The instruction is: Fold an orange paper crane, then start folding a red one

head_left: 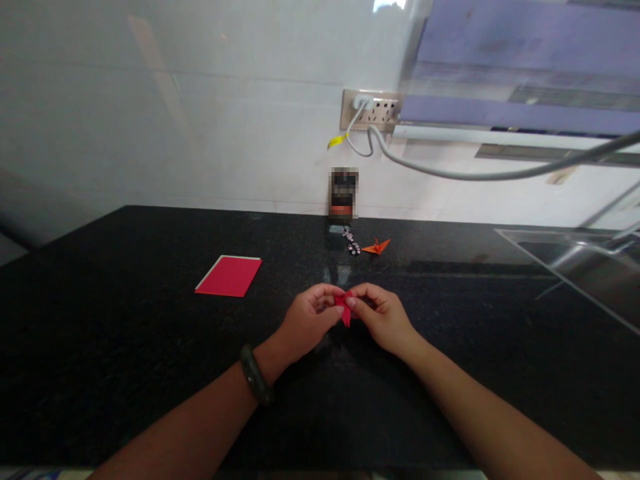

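A small folded piece of red paper is pinched between both my hands just above the black countertop. My left hand, with a dark bangle on its wrist, grips the paper's left side with closed fingers. My right hand pinches its right side. A stack of flat red paper sheets lies on the counter to the left, beyond my left hand. A finished orange paper crane sits farther back, near the wall.
A small blurred dark object stands against the white tiled wall, with a small patterned item in front of it. A wall socket holds a plug with a grey cable running right. A steel sink lies at the right.
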The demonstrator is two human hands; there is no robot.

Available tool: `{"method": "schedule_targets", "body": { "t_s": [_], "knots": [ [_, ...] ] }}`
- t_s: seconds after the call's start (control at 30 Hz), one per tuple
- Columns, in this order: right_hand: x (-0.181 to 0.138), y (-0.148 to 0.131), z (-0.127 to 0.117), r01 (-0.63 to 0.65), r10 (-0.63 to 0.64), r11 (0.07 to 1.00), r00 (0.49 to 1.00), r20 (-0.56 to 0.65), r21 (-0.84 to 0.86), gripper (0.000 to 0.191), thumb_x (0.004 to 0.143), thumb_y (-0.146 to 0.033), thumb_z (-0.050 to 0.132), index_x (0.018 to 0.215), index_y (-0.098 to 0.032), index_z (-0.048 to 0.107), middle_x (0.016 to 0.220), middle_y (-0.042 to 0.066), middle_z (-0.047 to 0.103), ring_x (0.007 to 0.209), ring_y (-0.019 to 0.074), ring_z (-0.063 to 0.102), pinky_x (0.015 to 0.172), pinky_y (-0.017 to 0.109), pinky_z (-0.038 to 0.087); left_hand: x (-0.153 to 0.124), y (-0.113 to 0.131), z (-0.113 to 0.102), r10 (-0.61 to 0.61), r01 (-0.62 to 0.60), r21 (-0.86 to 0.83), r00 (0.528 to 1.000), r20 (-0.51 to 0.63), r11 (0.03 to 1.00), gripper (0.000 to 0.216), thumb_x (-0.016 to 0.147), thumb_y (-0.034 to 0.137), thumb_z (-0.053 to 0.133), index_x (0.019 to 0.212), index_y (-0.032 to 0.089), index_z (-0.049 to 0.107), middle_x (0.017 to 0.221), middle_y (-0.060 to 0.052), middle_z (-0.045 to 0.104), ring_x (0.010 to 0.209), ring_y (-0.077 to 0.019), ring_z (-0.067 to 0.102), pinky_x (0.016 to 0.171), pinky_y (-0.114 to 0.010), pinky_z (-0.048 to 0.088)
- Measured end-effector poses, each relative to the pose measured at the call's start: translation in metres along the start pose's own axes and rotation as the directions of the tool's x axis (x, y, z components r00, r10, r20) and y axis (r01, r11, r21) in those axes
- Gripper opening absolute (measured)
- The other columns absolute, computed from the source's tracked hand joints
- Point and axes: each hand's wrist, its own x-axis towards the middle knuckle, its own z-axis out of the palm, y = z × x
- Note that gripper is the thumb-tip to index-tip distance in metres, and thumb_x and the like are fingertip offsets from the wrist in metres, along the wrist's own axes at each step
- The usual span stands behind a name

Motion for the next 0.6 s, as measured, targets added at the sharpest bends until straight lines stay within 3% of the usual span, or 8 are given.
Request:
{"method": "schedule_targets", "body": {
  "t_s": [0.37,0.6],
  "knots": [
    [-0.0015,-0.0018,0.0046,0.015,-0.015,0.997,1.0,0.009,-0.07,0.013,0.078,-0.027,0.053,0.07,-0.018,0.059,0.064,0.0,0.057,0.059,0.0126,0.052,0.058,0.025,0.041,0.0012,-0.0043,-0.0013,0.033,-0.015,0.177,0.995,-0.098,0.984,0.015,0.07,0.029,0.061,0.07,0.014,0.063,0.061,-0.001,0.064,0.057,-0.0125,0.057,0.053,-0.023,0.043],
    [-0.001,0.002,0.0103,-0.134,0.131,0.984,0.991,0.034,0.118,0.019,0.077,-0.035,0.053,0.068,-0.018,0.053,0.054,-0.003,0.051,0.048,0.01,0.048,0.047,0.023,0.04,0.002,-0.0078,-0.0013,0.095,-0.079,0.196,0.993,-0.075,0.977,0.015,0.073,0.028,0.056,0.07,0.014,0.059,0.061,0.0,0.061,0.057,-0.0114,0.055,0.054,-0.022,0.042]
  ]
}}
